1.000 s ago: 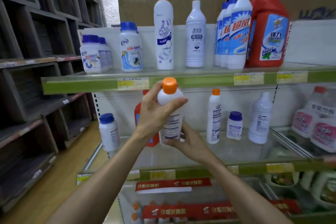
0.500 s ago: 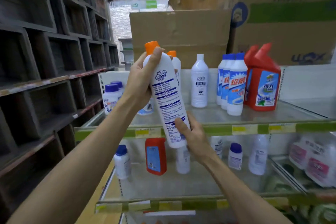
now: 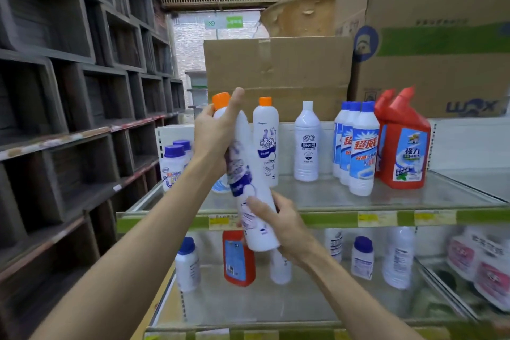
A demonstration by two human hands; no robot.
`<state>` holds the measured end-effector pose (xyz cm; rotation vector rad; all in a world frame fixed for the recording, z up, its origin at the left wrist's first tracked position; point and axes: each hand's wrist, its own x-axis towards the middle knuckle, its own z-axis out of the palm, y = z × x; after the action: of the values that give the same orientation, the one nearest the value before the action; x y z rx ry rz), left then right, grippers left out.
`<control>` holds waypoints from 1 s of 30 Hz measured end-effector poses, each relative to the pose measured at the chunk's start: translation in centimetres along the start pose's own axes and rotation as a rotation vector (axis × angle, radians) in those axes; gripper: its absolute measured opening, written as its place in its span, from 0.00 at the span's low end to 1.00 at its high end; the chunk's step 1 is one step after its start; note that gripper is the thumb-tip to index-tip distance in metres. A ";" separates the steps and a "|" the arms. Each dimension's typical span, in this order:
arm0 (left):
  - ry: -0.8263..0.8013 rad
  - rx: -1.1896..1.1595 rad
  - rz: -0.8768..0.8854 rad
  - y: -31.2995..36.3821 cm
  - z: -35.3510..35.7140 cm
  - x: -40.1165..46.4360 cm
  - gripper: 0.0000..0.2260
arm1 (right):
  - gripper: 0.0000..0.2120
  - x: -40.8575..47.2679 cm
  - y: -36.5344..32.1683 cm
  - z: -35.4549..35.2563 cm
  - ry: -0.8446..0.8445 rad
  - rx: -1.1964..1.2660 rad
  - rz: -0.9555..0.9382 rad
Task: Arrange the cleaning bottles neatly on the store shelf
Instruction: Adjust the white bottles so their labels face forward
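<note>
Both hands grip our orange-capped bottle, left hand at eleven o'clock, right hand at five, steadying it for shelving.

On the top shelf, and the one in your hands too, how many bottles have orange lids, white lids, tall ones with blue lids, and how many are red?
Orange-lid bottles: 2, the held bottle and the standing one
White-lid bottle: 1
Tall blue-lid bottles: 3
Red bottles: 2
Total: 8
</note>
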<state>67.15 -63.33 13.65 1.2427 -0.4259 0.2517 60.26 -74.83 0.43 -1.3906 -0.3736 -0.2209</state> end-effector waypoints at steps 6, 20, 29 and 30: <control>-0.269 -0.077 -0.066 -0.6 0.0 -0.3 0.19 | 0.30 0.3 0.0 -0.8 -0.279 0.372 0.164; -0.239 0.153 0.230 -2.6 1.8 2.1 0.18 | 0.17 5.4 -1.4 -6.4 0.029 -0.258 -0.026; -0.080 0.291 0.143 -9.4 -2.8 -0.1 0.09 | 0.17 12.4 -0.1 -10.0 0.222 -0.353 -0.023; -0.091 0.288 0.133 -10.1 -3.1 -0.5 0.09 | 0.17 12.9 0.3 -10.1 0.228 -0.355 -0.022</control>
<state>71.42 -63.53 3.95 1.5139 -0.5662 0.3812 73.51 -83.86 3.69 -1.6892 -0.1637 -0.4772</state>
